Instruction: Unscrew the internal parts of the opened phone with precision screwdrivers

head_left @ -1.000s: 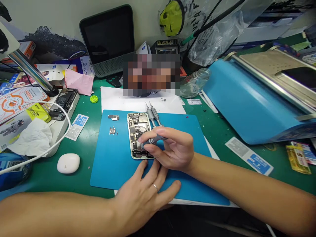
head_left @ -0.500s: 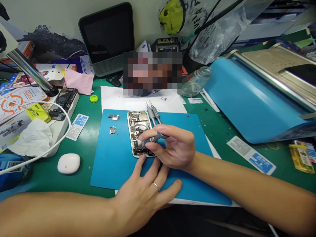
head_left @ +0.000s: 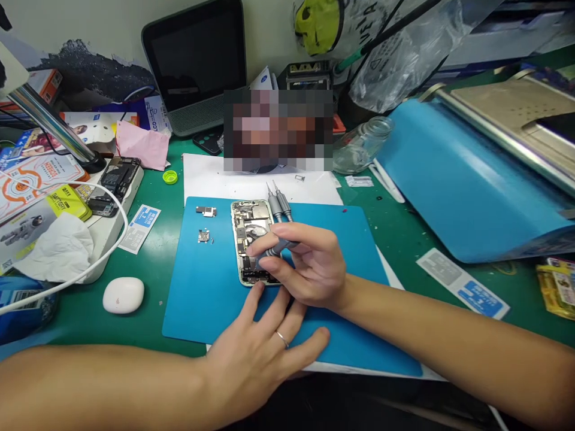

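Note:
An opened smartphone (head_left: 241, 232) lies on a blue mat (head_left: 202, 299), its inner parts showing. My right hand (head_left: 309, 260) is over its lower right part, thumb and fingers closed around a grey screwdriver (head_left: 284, 244). The screwdriver's tip is hidden in the phone's lower half. My left hand (head_left: 274, 344) rests on the mat with fingers spread, fingertips by the phone's bottom edge. Two more grey screwdrivers (head_left: 279, 202) lie beside the phone's upper right side. Left of the phone sit a small metal plate (head_left: 206, 211) and a small component (head_left: 203, 235) with tiny screws next to it.
A white earbud case (head_left: 123, 295) and a white cable (head_left: 103, 263) are on the left. Another opened phone (head_left: 117, 182) lies on a white box. Behind stand a dark-screened display (head_left: 195, 57) and a glass jar (head_left: 363, 143). A blue-sided machine (head_left: 467, 185) occupies the right.
My right hand has shifted slightly to the left over the phone, still holding the screwdriver. The left hand stays in place. The camera view has moved a little.

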The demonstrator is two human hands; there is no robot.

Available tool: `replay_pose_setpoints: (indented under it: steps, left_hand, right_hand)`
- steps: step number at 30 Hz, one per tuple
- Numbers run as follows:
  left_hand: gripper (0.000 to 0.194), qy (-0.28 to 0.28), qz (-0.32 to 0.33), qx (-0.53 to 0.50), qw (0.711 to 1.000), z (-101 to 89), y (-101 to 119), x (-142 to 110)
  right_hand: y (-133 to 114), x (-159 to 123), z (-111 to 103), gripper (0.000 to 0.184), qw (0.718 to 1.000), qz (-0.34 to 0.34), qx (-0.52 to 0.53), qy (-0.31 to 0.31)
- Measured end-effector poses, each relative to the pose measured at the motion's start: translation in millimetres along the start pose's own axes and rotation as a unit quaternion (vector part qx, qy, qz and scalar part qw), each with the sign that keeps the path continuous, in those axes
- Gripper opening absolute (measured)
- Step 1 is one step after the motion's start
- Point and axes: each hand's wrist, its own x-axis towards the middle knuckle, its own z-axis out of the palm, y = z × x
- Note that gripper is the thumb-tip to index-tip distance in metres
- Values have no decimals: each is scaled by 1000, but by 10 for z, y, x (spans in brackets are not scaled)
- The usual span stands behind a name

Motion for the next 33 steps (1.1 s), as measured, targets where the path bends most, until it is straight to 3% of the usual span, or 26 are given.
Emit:
replay_pose_setpoints:
  steps: [13, 33]
  left_hand:
    - [57, -5, 2, -1, 1000, -4, 9, 5]
    - [63, -10, 2, -3, 1000, -14, 7, 6]
  right_hand:
    - [2, -8, -4, 59, 998, -10, 17, -52]
    - [-34, 27, -22, 64, 998, -9, 3, -70]
